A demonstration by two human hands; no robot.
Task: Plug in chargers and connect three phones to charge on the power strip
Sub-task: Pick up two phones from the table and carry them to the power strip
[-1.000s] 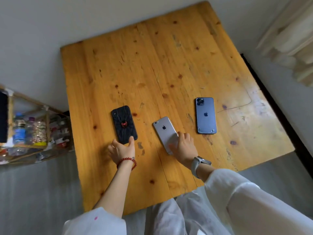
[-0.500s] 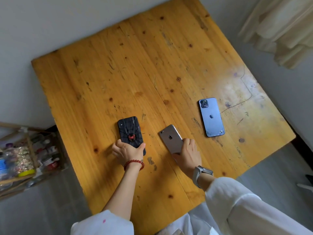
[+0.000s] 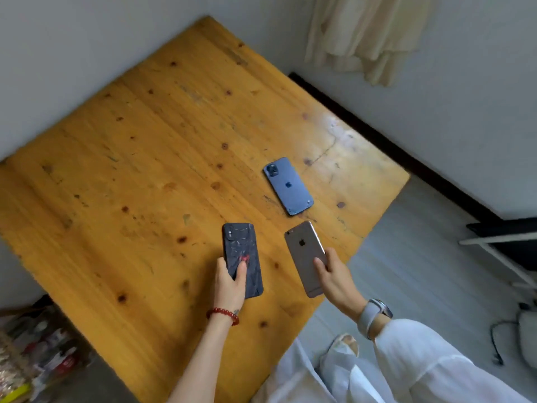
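Observation:
My left hand (image 3: pixel 230 283) grips a black phone with a red spider mark (image 3: pixel 241 254), held back-up above the wooden table (image 3: pixel 139 158). In my right hand (image 3: pixel 334 274) is a grey phone with an apple logo (image 3: pixel 303 253), also back-up and lifted near the table's right front edge. A blue phone (image 3: pixel 287 186) lies face down on the table, just beyond the two held phones. No power strip or charger shows on the table.
A black cable (image 3: pixel 495 341) and a pale object lie on the grey floor at the far right. A white and black piece of furniture (image 3: pixel 505 239) stands to the right. A shelf with bottles and packets (image 3: pixel 32 353) sits at the lower left. A curtain (image 3: pixel 369 33) hangs at the top.
Both hands have closed on their phones and lifted them off the table. The view has swung to the right, and the blue phone stays put.

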